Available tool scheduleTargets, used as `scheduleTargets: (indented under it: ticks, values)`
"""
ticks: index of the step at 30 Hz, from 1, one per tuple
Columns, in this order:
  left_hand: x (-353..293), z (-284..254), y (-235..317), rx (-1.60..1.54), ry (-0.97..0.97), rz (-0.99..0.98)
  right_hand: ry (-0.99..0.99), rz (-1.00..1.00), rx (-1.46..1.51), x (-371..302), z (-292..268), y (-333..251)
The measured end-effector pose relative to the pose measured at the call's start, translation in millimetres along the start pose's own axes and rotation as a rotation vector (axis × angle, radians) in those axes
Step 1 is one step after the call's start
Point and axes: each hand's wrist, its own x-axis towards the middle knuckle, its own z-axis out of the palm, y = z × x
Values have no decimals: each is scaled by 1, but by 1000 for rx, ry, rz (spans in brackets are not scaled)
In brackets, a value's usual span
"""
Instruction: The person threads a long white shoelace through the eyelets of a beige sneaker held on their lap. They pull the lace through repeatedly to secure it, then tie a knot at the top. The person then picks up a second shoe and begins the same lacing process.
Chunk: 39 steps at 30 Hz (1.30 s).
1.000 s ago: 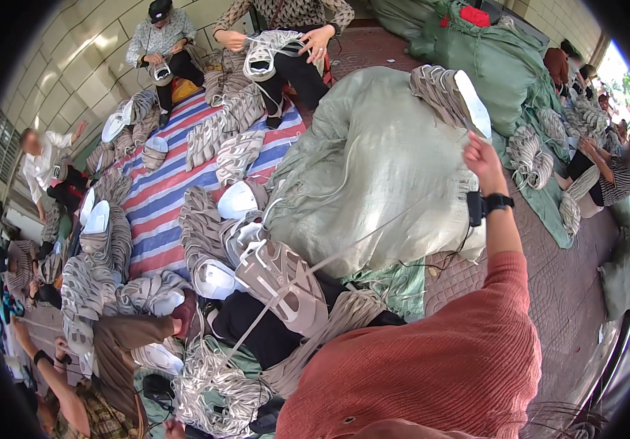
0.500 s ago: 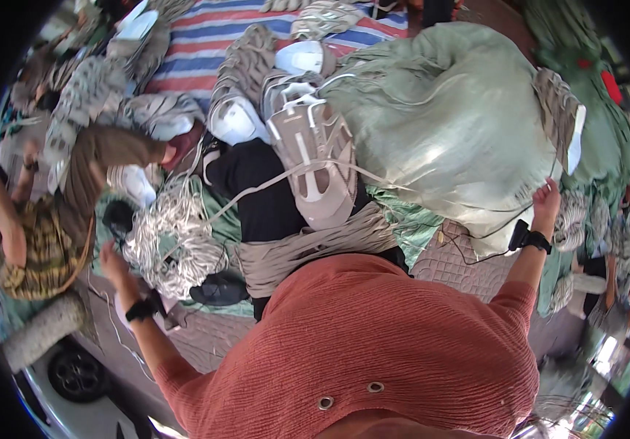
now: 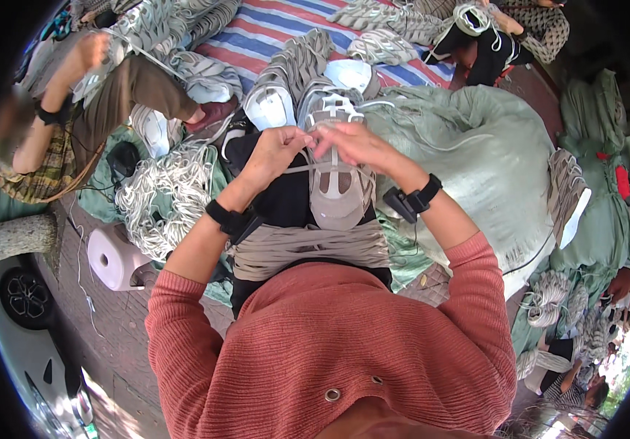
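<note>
A beige shoe upper [image 3: 340, 194] with pale cut-out strips rests on my lap, its rounded toe towards me. Above its middle, my left hand [image 3: 277, 155] is closed, thumb and fingertips pinched on a flat beige shoelace [image 3: 299, 169]. My right hand [image 3: 359, 144] meets it from the other side, fingers bent together at the lace and slightly blurred. Both sets of fingertips almost touch, and they hide part of the shoe's opening. Dark cloth [image 3: 271, 194] lies under the shoe, and a bundle of brownish laces [image 3: 307, 249] crosses my lap.
A heap of white laces [image 3: 165, 194] sits at my left beside a pale roll [image 3: 114, 257]. Rows of nested shoe uppers [image 3: 293, 69] lie ahead on a striped sheet [image 3: 256, 33]. A large pale green sack [image 3: 476, 190] fills the right. Co-workers sit at far left and far right.
My hands have come in from wide apart on both sides and now meet over the shoe upper. The lace that was stretched out sideways is gathered between them. The view has shifted.
</note>
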Motion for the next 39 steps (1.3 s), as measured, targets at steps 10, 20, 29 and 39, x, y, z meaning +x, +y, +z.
scheduleTargets:
  ticks: [10,20,29,39]
  values:
    - [-15,0,35,-365,-48,-92,-129,8,393,-5,8,7]
    - [-20,-12,26,-269,-76,38,-261,115,487,-10,15,-1]
    - [-42,-31,18,105,-70,-83,-266,96,285,-7,-6,8]
    - [-21,2,0,-63,-149,100,-210,108,272,-2,12,19]
